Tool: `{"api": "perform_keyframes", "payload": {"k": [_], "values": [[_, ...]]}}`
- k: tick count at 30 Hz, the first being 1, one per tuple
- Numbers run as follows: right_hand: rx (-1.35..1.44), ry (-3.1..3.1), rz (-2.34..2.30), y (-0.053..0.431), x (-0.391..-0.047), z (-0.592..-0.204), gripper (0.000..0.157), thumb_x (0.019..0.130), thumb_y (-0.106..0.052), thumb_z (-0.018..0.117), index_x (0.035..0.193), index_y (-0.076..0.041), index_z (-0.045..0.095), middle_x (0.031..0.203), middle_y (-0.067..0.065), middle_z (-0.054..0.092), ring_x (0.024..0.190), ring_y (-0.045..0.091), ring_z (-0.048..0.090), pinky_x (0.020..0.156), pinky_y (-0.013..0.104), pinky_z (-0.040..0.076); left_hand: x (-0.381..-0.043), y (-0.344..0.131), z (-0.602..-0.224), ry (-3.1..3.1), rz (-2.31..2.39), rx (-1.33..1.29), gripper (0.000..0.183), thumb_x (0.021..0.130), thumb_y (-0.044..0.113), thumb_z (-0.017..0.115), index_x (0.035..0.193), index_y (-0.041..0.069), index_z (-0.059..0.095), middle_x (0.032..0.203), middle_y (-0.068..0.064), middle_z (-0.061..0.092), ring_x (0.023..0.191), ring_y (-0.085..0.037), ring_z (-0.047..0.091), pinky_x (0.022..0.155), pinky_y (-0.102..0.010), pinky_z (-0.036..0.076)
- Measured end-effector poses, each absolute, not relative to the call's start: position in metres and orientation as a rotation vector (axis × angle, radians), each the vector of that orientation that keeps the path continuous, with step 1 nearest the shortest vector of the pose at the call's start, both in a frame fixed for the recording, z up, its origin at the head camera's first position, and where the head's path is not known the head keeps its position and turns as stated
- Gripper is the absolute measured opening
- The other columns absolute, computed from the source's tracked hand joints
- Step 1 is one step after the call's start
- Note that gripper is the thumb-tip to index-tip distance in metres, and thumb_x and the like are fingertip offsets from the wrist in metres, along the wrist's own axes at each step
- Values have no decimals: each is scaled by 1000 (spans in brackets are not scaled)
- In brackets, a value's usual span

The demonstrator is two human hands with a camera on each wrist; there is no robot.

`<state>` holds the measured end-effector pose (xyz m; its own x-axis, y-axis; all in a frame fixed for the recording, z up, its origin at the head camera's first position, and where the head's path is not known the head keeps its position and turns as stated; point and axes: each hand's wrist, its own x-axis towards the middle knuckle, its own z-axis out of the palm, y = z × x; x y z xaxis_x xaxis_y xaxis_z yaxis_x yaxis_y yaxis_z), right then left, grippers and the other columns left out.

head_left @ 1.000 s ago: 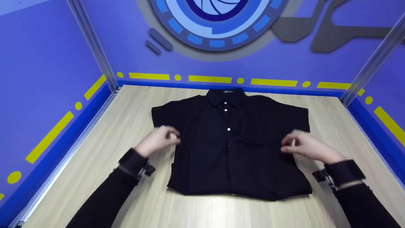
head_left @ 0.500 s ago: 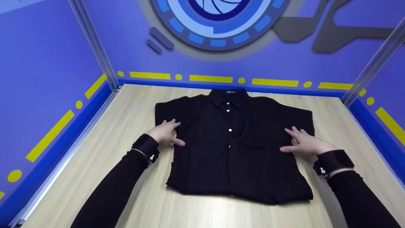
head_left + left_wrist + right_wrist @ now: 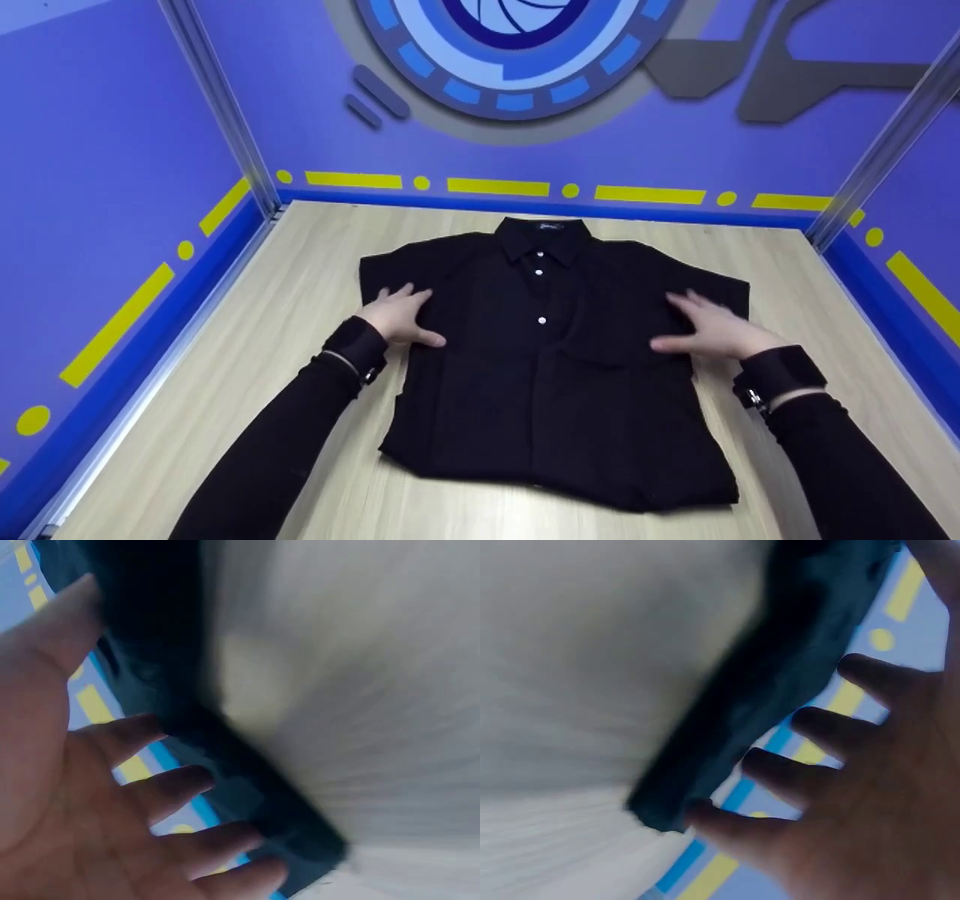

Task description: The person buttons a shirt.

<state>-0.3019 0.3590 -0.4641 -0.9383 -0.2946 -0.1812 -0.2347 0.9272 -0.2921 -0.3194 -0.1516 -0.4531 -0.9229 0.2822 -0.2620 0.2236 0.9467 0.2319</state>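
Observation:
A black short-sleeved shirt (image 3: 487,375) with white buttons lies front up on the wooden table (image 3: 315,300), its collar toward the back wall. My left hand (image 3: 401,315) rests with spread fingers on the shirt's left side, just below the sleeve. On the opposite side my right hand (image 3: 712,330) touches the cloth under the other sleeve, its fingers spread too. In the left wrist view the fingertips (image 3: 187,780) meet the dark sleeve cloth. The right wrist view has the fingers (image 3: 787,772) extended along the sleeve (image 3: 705,742).
A blue back wall (image 3: 480,161) with yellow dashes stands behind the table. Blue side panels (image 3: 112,225) and metal corner posts (image 3: 217,97) enclose it at left and right. Table surface shows around the shirt on all sides.
Both hands have gone from curled fingers at the shirt's sides to spread fingers on it. The shirt has shifted slightly toward me, its bottom edge now nearer.

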Motion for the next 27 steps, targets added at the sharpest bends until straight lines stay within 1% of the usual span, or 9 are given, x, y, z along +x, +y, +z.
{"api": "perform_keyframes", "payload": {"k": [2,4,6,8,15,19,21,23,27], "values": [[-382,2819,-352,360,-303,-465,105,79,-69,63,150,-1,27,152,37,18,135,62,17,106,73,18,-319,-155,-455,2775,265,341,103,75,67,68,154,17,26,160,-21,15,140,-58,13,113,-66,21],[-374,2829,-270,359,-303,-463,106,76,-72,63,148,0,33,148,38,26,130,63,26,102,72,27,-319,-156,-455,2776,231,322,104,75,70,66,153,16,26,159,-22,16,139,-57,17,113,-64,23],[-371,2873,-218,357,-302,-459,107,72,-76,63,146,-3,38,144,36,34,125,61,34,96,72,34,-318,-156,-454,2806,190,317,106,73,73,65,153,14,27,158,-23,19,138,-57,21,112,-63,27],[-396,2876,-248,354,-300,-456,108,70,-76,64,147,-5,37,144,34,35,126,60,35,96,72,35,-317,-156,-454,2823,174,313,107,73,75,64,153,14,26,158,-23,21,137,-58,22,110,-64,29],[-449,2697,-380,347,-301,-459,111,69,-66,74,153,-10,26,156,31,12,137,61,10,107,73,18,-323,-163,-458,2771,243,269,113,70,77,64,155,18,18,160,-21,9,140,-59,7,110,-68,23],[-429,2694,-371,348,-312,-459,111,68,-63,77,152,-10,27,156,31,12,138,60,9,107,73,16,-332,-159,-454,2764,248,266,113,71,75,65,155,18,18,161,-21,9,141,-58,5,110,-69,22],[-429,2697,-338,345,-317,-454,109,68,-61,78,151,-7,30,154,33,16,138,58,15,109,71,18,-333,-151,-451,2812,221,292,108,71,71,69,154,17,25,160,-21,15,141,-57,10,107,-71,26],[-446,2729,-292,337,-318,-448,102,71,-55,79,148,-5,35,151,32,27,137,54,26,109,67,25,-333,-138,-447,2913,193,384,96,74,65,71,149,16,37,155,-19,30,138,-55,24,102,-69,35],[-588,2883,-200,302,-315,-434,71,80,-42,75,138,-7,52,136,22,54,126,41,50,101,59,41,-321,-92,-441,3096,285,652,55,81,52,70,124,18,63,123,-8,63,112,-36,58,84,-53,52]]}}
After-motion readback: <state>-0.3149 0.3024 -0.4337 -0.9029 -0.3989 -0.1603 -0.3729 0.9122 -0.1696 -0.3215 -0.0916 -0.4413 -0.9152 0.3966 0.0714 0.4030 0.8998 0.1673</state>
